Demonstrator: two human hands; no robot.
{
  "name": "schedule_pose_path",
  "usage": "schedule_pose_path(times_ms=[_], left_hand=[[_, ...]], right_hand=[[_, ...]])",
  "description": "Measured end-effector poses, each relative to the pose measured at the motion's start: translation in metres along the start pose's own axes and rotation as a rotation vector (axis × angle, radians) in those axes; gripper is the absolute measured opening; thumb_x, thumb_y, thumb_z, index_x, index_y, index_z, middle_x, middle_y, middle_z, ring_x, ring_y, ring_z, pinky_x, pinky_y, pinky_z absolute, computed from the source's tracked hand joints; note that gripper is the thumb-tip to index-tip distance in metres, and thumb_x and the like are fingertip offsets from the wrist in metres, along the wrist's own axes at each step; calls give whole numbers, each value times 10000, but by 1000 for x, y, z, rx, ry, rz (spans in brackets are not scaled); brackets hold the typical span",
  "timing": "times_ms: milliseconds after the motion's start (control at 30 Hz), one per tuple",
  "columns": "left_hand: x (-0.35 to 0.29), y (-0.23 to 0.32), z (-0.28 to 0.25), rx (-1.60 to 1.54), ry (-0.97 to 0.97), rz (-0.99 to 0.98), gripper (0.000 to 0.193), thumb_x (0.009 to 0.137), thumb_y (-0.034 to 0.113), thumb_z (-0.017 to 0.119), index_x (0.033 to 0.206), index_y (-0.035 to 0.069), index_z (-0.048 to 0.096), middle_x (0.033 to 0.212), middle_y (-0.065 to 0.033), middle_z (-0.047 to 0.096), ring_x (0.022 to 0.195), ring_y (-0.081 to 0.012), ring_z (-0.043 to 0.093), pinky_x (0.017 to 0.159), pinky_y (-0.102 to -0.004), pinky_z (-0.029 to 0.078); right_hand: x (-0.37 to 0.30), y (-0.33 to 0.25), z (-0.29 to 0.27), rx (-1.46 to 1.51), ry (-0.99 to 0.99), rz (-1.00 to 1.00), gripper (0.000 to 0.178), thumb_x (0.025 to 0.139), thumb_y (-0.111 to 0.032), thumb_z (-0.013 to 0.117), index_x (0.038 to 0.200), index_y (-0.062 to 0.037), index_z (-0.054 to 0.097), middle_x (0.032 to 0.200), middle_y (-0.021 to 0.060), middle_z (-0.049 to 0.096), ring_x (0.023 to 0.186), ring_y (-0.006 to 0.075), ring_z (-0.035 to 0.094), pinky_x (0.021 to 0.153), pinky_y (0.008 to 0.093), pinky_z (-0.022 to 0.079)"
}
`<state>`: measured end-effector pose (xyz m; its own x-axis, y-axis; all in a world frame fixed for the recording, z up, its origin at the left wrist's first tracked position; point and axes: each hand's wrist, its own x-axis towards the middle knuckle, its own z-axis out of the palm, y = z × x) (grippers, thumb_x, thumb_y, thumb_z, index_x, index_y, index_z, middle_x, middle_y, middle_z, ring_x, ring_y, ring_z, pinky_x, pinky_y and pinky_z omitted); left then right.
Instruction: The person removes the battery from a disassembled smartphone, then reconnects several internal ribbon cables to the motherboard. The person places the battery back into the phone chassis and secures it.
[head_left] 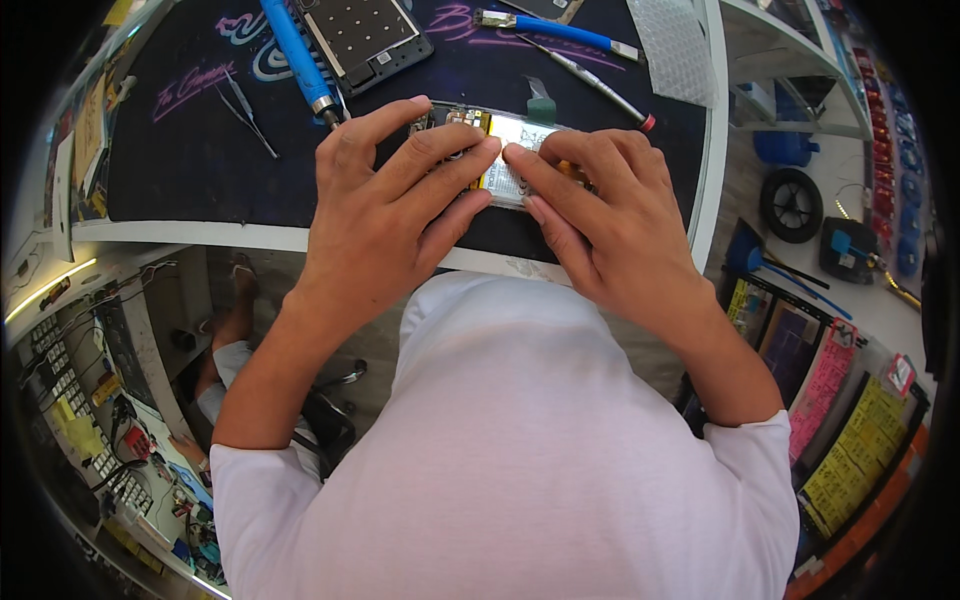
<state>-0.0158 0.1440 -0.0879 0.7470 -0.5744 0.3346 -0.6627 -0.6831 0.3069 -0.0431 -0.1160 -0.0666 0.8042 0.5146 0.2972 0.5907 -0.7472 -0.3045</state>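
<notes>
An opened phone [470, 118] lies crosswise near the front of the dark work mat, its inner parts facing up. A silver-white battery [507, 178] shows in its middle, with circuit parts to the left. My left hand [375, 205] grips the phone's left part, thumb at the near edge and fingertips over the board and the battery's edge. On the other side my right hand [615, 205] presses its index fingertip on the battery, its thumb against the near edge. Its other fingers cover the phone's right end. A small dark green tab [541, 108] sticks out at the far edge.
Beyond my hands lie a blue-handled tool [295, 50], a dark phone part [370, 40], a blue brush [560, 32], a thin silver screwdriver [590, 82] and bubble wrap [675, 50]. Tweezers [247, 112] rest on the left. A seated person's leg [235, 320] shows at lower left.
</notes>
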Motion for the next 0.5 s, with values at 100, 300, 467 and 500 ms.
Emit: schedule_pose_path(times_ms=[100,300,467,500], left_hand=[[-1,0,1,-8,9,-14,492,926,229,898,1407,244,796,1474,82,704,1496,-251,498,1201,-423,361],[3,-1,2,-49,33,3,438,956,282,870,1377,217,770,1423,72,679,1491,-245,464,1186,-468,356],[6,2,-4,-101,0,-64,521,938,200,871,1442,195,740,1504,0,634,1516,-290,452,1237,-472,341],[7,3,-6,-102,-12,-79,537,932,171,869,1453,189,739,1520,-18,629,1522,-303,457,1253,-470,339]], right_hand=[[-6,-1,-6,-8,-4,2,393,1019,-181,764,1405,-106,749,1318,65,679,1165,270,608,942,430,457],[3,13,-11,234,129,173,325,1003,-142,784,1312,-43,787,1254,104,714,1133,280,640,943,427,493],[14,15,-7,191,152,302,239,989,-126,789,1189,4,817,1195,126,701,1082,297,633,924,409,539],[16,14,-6,182,134,298,228,987,-118,785,1176,6,818,1187,124,696,1075,295,629,926,409,538]])
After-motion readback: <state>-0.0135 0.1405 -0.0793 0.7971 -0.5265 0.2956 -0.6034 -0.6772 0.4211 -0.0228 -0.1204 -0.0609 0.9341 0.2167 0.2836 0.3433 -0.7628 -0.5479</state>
